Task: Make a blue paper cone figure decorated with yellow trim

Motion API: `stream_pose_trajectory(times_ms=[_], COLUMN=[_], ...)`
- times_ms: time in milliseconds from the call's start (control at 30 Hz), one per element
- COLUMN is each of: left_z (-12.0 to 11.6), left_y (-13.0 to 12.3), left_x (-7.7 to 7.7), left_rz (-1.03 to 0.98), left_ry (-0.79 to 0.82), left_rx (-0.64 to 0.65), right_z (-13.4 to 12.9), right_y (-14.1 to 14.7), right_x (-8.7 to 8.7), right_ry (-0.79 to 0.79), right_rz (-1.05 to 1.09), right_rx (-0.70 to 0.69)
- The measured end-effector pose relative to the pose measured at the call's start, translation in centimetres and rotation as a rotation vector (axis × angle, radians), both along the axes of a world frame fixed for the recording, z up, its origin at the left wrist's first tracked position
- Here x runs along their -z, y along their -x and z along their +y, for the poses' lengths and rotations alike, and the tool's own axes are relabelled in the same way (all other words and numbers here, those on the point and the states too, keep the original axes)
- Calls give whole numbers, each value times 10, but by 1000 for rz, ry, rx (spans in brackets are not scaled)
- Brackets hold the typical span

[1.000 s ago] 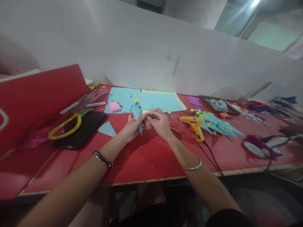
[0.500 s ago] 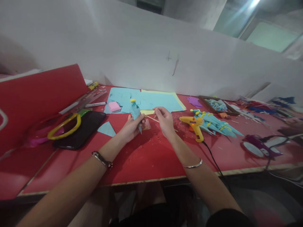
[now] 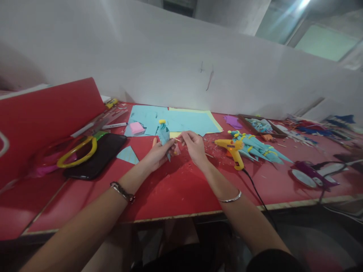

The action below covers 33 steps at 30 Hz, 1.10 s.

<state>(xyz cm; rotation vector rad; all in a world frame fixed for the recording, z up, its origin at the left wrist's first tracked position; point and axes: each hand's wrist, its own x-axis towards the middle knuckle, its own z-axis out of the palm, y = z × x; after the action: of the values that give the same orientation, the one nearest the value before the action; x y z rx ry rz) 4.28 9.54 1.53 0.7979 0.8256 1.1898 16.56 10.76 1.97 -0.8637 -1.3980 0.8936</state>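
My left hand (image 3: 159, 154) is closed around a small teal cone-shaped craft piece (image 3: 163, 133) with a yellow tip at its top. The cone stands nearly upright, its pointed end showing below my fingers. To its right, my right hand (image 3: 194, 146) is closed in a pinch, with the fingertips close to my left thumb. A thin pale strip shows between the two hands, too small to make out clearly. On the red table right of my right hand lies a yellow glue gun (image 3: 233, 150), its small orange light lit. Several finished-looking teal cones (image 3: 255, 146) with yellow bands are piled beside it.
Teal sheets (image 3: 184, 120) and a pink block (image 3: 137, 128) lie behind my hands. Left are a black pouch (image 3: 96, 162), yellow-handled scissors (image 3: 76, 153) and a teal offcut (image 3: 128, 155). A scrap tray (image 3: 280, 133) and a purple device (image 3: 317, 175) with cables sit right.
My right hand has moved slightly left, its fingertips now nearer my left hand. The teal cone has shifted a little to the right and turned more upright.
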Motion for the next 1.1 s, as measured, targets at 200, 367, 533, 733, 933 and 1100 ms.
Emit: stream_pose_trajectory(times_ms=[200, 367, 533, 733, 933, 1100], left_z=[-2, -1, 2, 1, -3, -3], left_y=[0, 0, 1, 2, 1, 0], left_x=[-1, 1, 6, 7, 1, 0], left_rz=[15, 45, 88, 164, 166, 189], left_ry=[4, 7, 10, 28, 33, 37], left_rx=[10, 1, 47, 136, 148, 145], right_z=[4, 6, 4, 6, 4, 2], right_y=[-1, 0, 0, -1, 0, -1], right_x=[4, 6, 5, 5, 3, 1], right_ry=[53, 141, 99, 143, 132, 66], right_rz=[24, 168, 72, 138, 150, 58], right_rx=[2, -32, 41, 13, -8, 82])
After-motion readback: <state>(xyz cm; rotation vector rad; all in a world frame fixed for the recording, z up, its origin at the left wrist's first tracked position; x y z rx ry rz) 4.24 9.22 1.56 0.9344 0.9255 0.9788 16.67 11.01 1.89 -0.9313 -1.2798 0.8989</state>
